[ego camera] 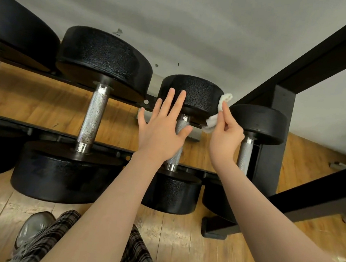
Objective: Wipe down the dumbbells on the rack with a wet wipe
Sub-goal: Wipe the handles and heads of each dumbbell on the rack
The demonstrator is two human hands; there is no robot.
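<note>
Wooden floorboards (pixel 178 246) ran under a black rack (pixel 274 160) that stood against a pale wall (pixel 197 28), its two rails carrying a row of dumbbells. My left hand (pixel 159 133) lay flat and spread, fingers straight, over the small dumbbell (pixel 192 95) second from the right end, the fingertips on its far head and the palm above the knurled handle (pixel 182 125). My right hand (pixel 226 135) pinched the wet wipe (pixel 220 107) between thumb and forefinger; the wipe was bunched up and pressed to the right side of that same far head, in the gap beside the smallest dumbbell (pixel 258 123). I judged the wipe limp and light, so it needed only that narrow pinch, though a flatter pad of it would cover more. The dumbbell looked heavy and rigid, with pebbled heads that would drag on the wipe and a round shape that could roll on the rails, which was why a steadying palm made sense. To turn it I would take the handle, not the heads. The big dumbbell (pixel 102 62) to the left looked far heavier.
</note>
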